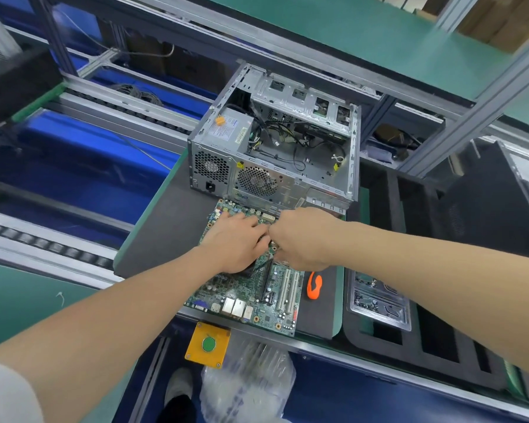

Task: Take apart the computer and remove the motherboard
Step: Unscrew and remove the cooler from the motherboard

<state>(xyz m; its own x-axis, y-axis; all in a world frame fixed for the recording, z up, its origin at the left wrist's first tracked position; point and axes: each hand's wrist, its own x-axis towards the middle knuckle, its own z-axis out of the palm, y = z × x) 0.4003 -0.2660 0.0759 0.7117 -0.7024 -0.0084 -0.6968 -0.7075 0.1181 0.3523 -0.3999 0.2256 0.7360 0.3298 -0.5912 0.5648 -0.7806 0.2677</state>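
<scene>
Setting: factory line bench running left to right, aluminium frame rails and blue bins lying beyond; dark grey foam mat (153,239) serving as the work surface.
Task thing: green rectangular motherboard (272,300) is lying flat on the mat, out of the case, directly under both hands.
Case: open silver steel computer case (214,166) is sitting just beyond the fingertips, rear fans facing the person, loose cables hanging inside, board bay looking bare.
Left hand: left hand (235,239) is lying palm down on the board's far-left half, fingers fairly straight and slightly spread, pressing it down, holding nothing.
Right hand: right hand (300,239) is touching the left at the knuckles, fingers curling down over the board's middle; fingertips hidden, so cannot tell what they are pinching.
Part under hands: dark blocky component (251,271) is peeking out below the left palm heel, thin black lead crossing it.
Key relation: board's long axis is running away from the person toward the case, port end nearest the body; both hands equally near, working the centre.
Step, judged: board removal looking done; hands seemingly stripping a fitted part.
Risk, judged: board sliding if left hand is easing off.
Beside right hand: orange plastic-handled tool (314,285) lying just below the wrist; clear plastic screw tray (379,323) further right.
Toward the body: yellow box with green button (196,346), clear bubble-wrap bag (248,386).
</scene>
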